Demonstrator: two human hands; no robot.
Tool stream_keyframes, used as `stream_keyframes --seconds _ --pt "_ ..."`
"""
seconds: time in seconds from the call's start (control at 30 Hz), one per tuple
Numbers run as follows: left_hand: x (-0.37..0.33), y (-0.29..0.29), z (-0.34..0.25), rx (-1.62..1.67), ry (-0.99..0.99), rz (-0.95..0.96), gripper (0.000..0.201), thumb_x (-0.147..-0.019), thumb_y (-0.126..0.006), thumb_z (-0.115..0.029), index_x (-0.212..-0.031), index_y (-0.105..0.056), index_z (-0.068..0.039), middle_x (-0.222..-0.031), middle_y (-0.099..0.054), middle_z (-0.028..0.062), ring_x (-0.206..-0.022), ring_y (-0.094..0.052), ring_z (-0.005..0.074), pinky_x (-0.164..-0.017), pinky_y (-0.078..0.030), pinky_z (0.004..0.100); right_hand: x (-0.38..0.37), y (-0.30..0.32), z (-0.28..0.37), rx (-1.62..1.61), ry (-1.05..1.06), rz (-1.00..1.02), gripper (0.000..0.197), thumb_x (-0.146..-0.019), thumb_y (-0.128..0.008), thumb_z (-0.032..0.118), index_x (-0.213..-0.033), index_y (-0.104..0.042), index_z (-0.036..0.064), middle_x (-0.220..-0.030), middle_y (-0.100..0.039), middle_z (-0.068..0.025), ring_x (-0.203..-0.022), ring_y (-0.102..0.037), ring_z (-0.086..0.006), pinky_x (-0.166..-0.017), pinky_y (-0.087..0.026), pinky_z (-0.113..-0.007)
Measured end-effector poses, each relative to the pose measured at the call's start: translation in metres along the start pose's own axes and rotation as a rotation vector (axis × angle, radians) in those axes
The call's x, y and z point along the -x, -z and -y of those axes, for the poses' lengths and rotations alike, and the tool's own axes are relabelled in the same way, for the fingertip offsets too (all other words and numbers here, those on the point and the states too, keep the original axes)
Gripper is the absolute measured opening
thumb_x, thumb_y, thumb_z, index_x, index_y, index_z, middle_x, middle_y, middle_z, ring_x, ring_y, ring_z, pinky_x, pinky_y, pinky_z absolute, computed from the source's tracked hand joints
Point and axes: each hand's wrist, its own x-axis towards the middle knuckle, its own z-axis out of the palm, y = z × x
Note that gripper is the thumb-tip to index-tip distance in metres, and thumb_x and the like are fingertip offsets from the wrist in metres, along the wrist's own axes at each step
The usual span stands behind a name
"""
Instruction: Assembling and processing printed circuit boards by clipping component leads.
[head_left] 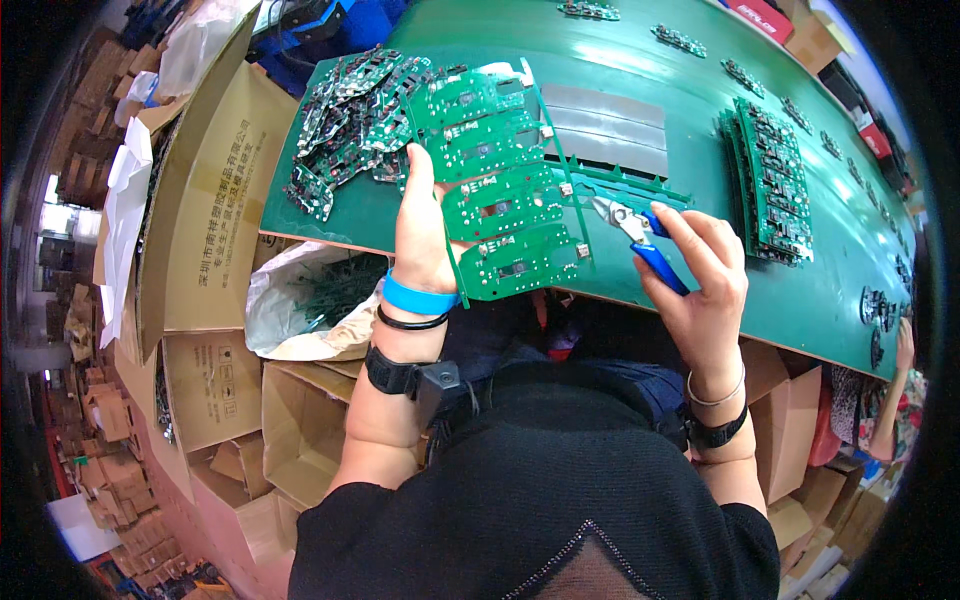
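My left hand (pixel 425 215) grips a panel of green circuit boards (pixel 505 205) by its left side, thumb on top. The panel holds several boards joined between thin side rails and is lifted over the table's near edge. In my right hand (pixel 705 280) is a pair of blue-handled side cutters (pixel 658 266). Their metal jaws point left and lie close to the panel's right rail, apparently apart from it; whether they touch cannot be told. Behind my left hand lies a heap of loose small circuit boards (pixel 355 115).
The green table (pixel 480 30) carries a stack of board panels (pixel 775 185), grey strips (pixel 605 130), narrow green offcuts (pixel 635 185) and a row of small boards (pixel 680 40). A white bag (pixel 275 310) and cardboard boxes (pixel 215 200) stand at left. Another person's hand (pixel 904 345) is far right.
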Motion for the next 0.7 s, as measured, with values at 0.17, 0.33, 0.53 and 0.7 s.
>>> stream_keyframes --seconds 0.17,0.33,0.53,0.7 --pt "0.002 0.010 0.009 0.230 0.132 0.143 0.069 -0.093 -0.015 -0.056 -0.140 -0.025 -0.007 -0.137 -0.033 0.0260 -0.108 -0.052 0.0402 -0.083 -0.048 0.0547 -0.001 -0.005 -0.013 0.042 -0.097 -0.017 0.044 -0.062 -0.071 0.011 -0.105 -0.062 0.0064 -0.090 -0.059 -0.0097 -0.083 -0.055 -0.0273 -0.073 -0.041 -0.038" --pt "0.010 0.012 0.022 0.320 0.166 0.215 0.071 -0.093 -0.016 -0.057 -0.142 -0.019 -0.006 -0.141 -0.021 0.0305 -0.099 -0.058 0.0366 -0.073 -0.055 0.0467 -0.003 -0.016 -0.011 0.077 -0.055 0.045 0.045 -0.063 -0.071 0.014 -0.107 -0.060 0.0097 -0.091 -0.056 -0.0066 -0.083 -0.053 -0.0246 -0.073 -0.039 -0.035" --pt "0.009 0.005 0.025 0.359 0.149 0.219 0.069 -0.092 -0.022 -0.057 -0.140 -0.027 -0.008 -0.143 -0.012 0.0315 -0.093 -0.061 0.0344 -0.067 -0.057 0.0405 -0.001 -0.017 -0.010 0.158 -0.051 0.082 0.050 -0.064 -0.071 0.016 -0.112 -0.058 0.0111 -0.095 -0.055 -0.0047 -0.086 -0.052 -0.0224 -0.075 -0.038 -0.036" --pt "0.004 0.008 0.024 0.395 0.151 0.228 0.070 -0.092 -0.019 -0.058 -0.140 -0.026 -0.008 -0.142 -0.019 0.0294 -0.101 -0.057 0.0381 -0.078 -0.053 0.0471 -0.001 -0.016 -0.009 0.083 -0.082 0.098 0.054 -0.063 -0.070 0.013 -0.116 -0.057 0.0079 -0.100 -0.056 -0.0096 -0.094 -0.052 -0.0272 -0.085 -0.037 -0.037"
